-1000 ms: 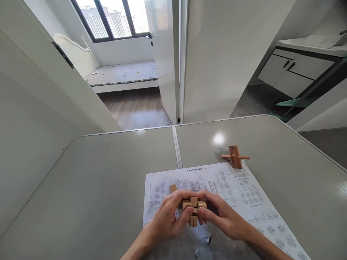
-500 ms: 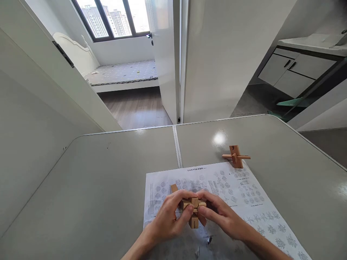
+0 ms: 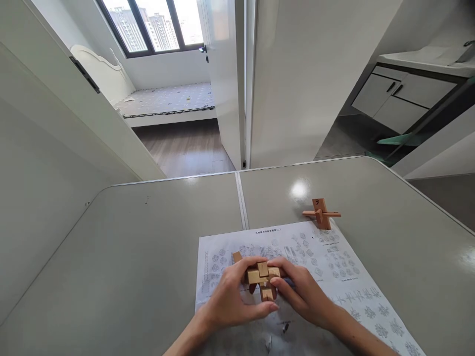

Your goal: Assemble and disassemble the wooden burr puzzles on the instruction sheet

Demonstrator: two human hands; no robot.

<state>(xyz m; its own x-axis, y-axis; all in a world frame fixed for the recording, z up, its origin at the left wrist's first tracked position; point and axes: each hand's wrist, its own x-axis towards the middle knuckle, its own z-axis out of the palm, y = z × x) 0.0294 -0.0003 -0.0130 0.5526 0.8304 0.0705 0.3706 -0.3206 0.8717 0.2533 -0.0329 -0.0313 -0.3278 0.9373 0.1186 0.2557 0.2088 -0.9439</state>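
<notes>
A wooden burr puzzle (image 3: 264, 278) made of interlocking bars is held over the printed sheet (image 3: 267, 234). My right hand (image 3: 302, 291) pinches its right side between thumb and fingers. On the puzzle's left side, the fingers of my left hand (image 3: 230, 294) curl round it from behind, while the thumb is stretched out below, apart from the wood. Just beyond my left hand lies a wooden piece (image 3: 237, 256), partly hidden. Farther off, a second assembled wooden puzzle (image 3: 321, 214), cross-shaped with a dark mark on its upright slat, stands at the sheet's far edge.
The sheet lies on a grey-green table (image 3: 166, 237) with a pale seam (image 3: 242, 200). Small dark and shiny bits (image 3: 285, 328) lie on the paper near me. Beyond the table are an open white door (image 3: 224, 84), a bed (image 3: 166, 101) and a sink cabinet (image 3: 404, 94).
My left thumb has lifted off the puzzle's front and swung down. The puzzle has tilted a little, showing more of its top faces. My right hand stays on it.
</notes>
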